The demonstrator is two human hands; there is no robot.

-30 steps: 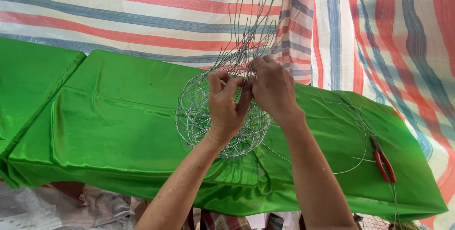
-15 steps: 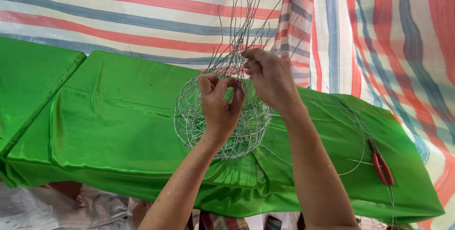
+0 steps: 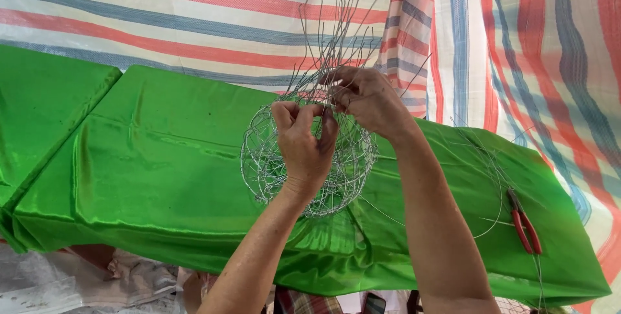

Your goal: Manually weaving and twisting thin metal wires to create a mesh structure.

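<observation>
The left hand (image 3: 303,149) gripped the near upper rim of the wire ball (image 3: 307,159), fingers curled over its mesh above the green cloth (image 3: 162,159). Just behind, the right hand (image 3: 369,100) pinched loose wire ends (image 3: 336,23) at the top. Weaving well likely meant bracing the ball while bending one strand tightly.

Wire ends (image 3: 336,23) block above ball; green cloth (image 3: 162,159) left open; pliers (image 3: 525,223) right.
</observation>
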